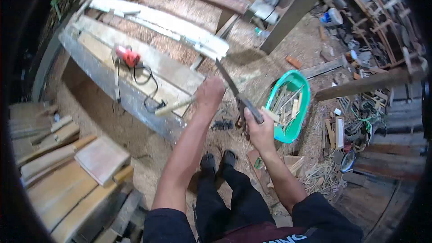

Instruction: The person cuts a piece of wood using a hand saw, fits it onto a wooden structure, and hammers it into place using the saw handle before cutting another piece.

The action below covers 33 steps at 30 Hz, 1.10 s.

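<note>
The green tub (292, 133) is my landmark. Just to the left of it, I see the right hand (261, 129) closed around the handle of a long knife (228, 78); its blade points away from the person, up and left from the tub. Farther left of the tub, the left hand (210, 92) makes a fist around a pale stick (175, 107). In my judgement, this relation matters most: the blade's long axis runs across the stick's line, and the blade lies on the tub side of the left fist, near its fingers. The clearly visible stick length leaves these fingers away from the tub. Whether it also continues toward the blade, I cannot tell.
</note>
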Available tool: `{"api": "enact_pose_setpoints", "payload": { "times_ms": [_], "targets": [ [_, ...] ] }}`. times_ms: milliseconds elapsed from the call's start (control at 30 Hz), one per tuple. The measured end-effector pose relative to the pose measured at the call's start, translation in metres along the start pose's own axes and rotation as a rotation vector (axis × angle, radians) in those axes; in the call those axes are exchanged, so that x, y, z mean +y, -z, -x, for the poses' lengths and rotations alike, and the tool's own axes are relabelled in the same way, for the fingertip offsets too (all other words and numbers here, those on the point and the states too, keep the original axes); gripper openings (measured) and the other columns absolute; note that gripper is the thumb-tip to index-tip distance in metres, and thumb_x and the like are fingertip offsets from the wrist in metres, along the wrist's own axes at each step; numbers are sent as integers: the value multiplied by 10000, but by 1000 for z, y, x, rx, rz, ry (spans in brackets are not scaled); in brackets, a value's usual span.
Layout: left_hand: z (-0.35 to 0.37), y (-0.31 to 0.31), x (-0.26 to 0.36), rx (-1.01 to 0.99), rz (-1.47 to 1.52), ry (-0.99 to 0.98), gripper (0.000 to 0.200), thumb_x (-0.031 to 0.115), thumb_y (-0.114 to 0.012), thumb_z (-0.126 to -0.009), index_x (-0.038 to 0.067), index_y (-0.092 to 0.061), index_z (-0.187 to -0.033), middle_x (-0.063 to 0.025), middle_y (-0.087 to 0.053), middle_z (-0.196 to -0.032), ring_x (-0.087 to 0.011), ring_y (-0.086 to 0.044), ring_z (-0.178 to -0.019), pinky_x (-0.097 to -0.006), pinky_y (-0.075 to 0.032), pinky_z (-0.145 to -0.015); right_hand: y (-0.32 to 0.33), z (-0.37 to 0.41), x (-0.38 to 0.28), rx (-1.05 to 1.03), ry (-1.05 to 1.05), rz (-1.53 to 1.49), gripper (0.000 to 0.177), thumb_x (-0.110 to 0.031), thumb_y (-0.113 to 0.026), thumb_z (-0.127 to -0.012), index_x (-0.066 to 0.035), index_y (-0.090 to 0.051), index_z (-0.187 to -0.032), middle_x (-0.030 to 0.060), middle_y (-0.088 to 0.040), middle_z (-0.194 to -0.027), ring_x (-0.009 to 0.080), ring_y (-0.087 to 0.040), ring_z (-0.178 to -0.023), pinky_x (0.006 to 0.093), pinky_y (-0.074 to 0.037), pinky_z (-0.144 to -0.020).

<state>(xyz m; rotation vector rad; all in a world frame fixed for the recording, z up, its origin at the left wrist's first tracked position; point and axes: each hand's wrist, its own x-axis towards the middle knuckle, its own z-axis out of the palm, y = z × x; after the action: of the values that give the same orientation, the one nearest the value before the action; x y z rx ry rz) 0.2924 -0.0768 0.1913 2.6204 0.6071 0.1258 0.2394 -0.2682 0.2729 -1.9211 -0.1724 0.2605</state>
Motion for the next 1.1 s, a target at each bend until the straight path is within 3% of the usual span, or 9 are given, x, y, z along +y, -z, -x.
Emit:
{"api": "enact_pose_setpoints", "payload": {
  "times_ms": [200,300,400,500,600,733,867,967,1100],
  "targets": [
    [56,74,43,-36,4,-68,321,247,-450,-939,42,-672,-832,-217,-705,-846,-412,-699,-782,-513,-564,-704,35,78,-60,117,-94,-101,321,-294,-665,-942,25,-698,-943,-9,-567,-640,81,-470,-615,301,-408,-572],
    [93,84,40,57,-75,-348,249,238,-482,-922,63,-650,-867,-209,-693,-775,-405,-690,-706,-506,-560,-651,48,117,-78,174,-86,-200,332,-302,-669,-937,29,-694,-924,13,-576,-633,89,-472,-600,309,-409,-566],
    [151,154,61,-20,110,-404,218,207,-508,-915,21,-616,-883,-240,-681,-816,-421,-681,-775,-491,-552,-709,75,155,-94,182,1,-157,299,-281,-678,-928,13,-684,-871,30,-567,-620,97,-470,-590,309,-403,-556],
    [172,166,42,-193,410,-559,227,173,-562,-888,-22,-645,-969,-259,-677,-902,-459,-655,-870,-490,-523,-759,99,199,-102,160,133,-15,275,-262,-679,-931,7,-675,-875,16,-539,-617,85,-446,-582,294,-383,-540],
    [192,182,50,-269,434,-466,281,177,-591,-861,-17,-648,-1056,-255,-682,-939,-456,-638,-928,-491,-508,-788,108,240,-124,165,294,51,263,-256,-683,-932,5,-672,-897,-1,-501,-614,72,-412,-580,286,-360,-525],
    [213,198,84,-189,250,-416,268,246,-615,-857,6,-635,-976,-255,-677,-934,-426,-659,-931,-524,-515,-814,113,259,-116,294,310,28,269,-254,-679,-933,-4,-646,-838,-1,-476,-607,92,-408,-570,308,-363,-518],
    [237,209,120,-148,73,-341,249,240,-567,-889,23,-634,-989,-264,-678,-927,-448,-661,-907,-541,-516,-804,131,262,-121,242,206,61,310,-260,-661,-939,-15,-592,-761,-7,-493,-607,95,-431,-571,309,-379,-525],
    [249,217,138,-136,28,-297,228,213,-538,-902,28,-627,-1002,-267,-680,-921,-463,-661,-897,-549,-518,-794,143,257,-110,242,212,15,289,-285,-689,-902,4,-693,-899,106,-559,-621,173,-487,-548,357,-414,-539],
    [252,202,146,-133,-59,-296,204,193,-546,-897,27,-635,-976,-247,-690,-899,-435,-684,-869,-538,-536,-755,147,251,-105,249,204,-41,293,-289,-684,-902,4,-685,-894,128,-559,-615,206,-518,-555,376,-426,-553]
  ]
}}
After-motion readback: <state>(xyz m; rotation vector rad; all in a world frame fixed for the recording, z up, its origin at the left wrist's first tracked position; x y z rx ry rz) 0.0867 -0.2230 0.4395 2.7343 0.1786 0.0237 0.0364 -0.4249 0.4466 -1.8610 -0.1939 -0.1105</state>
